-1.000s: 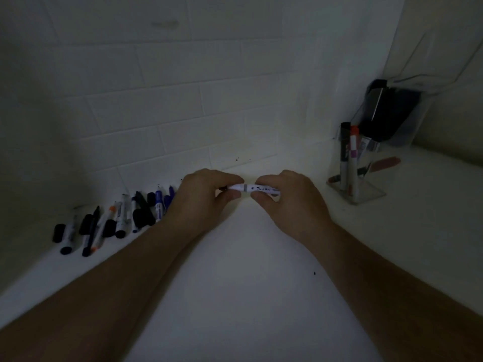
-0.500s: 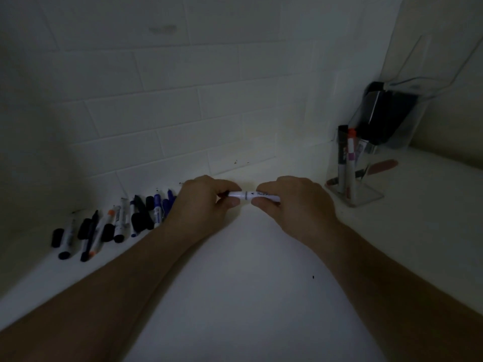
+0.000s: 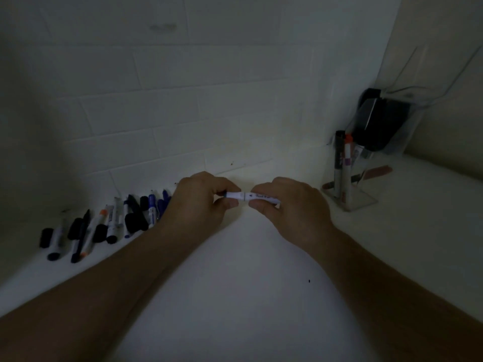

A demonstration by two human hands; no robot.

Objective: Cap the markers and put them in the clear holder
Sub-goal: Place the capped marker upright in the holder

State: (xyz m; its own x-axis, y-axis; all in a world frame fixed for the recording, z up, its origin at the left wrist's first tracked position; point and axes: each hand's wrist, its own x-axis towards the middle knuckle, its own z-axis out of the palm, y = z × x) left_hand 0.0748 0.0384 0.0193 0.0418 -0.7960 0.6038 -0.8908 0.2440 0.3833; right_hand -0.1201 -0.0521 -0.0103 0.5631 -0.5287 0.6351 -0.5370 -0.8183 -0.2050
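A white marker lies level between the two hands, held just above the white counter near the tiled wall. The left hand pinches the marker's left end between thumb and fingers, where a short white section meets the barrel at a dark ring; the very tip at that end looks bluish, though the dim light leaves it unclear whether this is a cap or the nib end. The right hand grips the printed barrel on the other side, thumb under and fingers over, so both hands are clamped on the same marker, close together but not touching. To the left, a loose row of markers lies along the foot of the wall: black-capped ones, one with an orange band, and a few blue ones just beside the left wrist, with separate black caps among them. To the right, well apart from the hands, the clear holder stands on the counter with a dark marker and an orange-capped marker upright in it. Behind it a dark object sits in a taller clear compartment.
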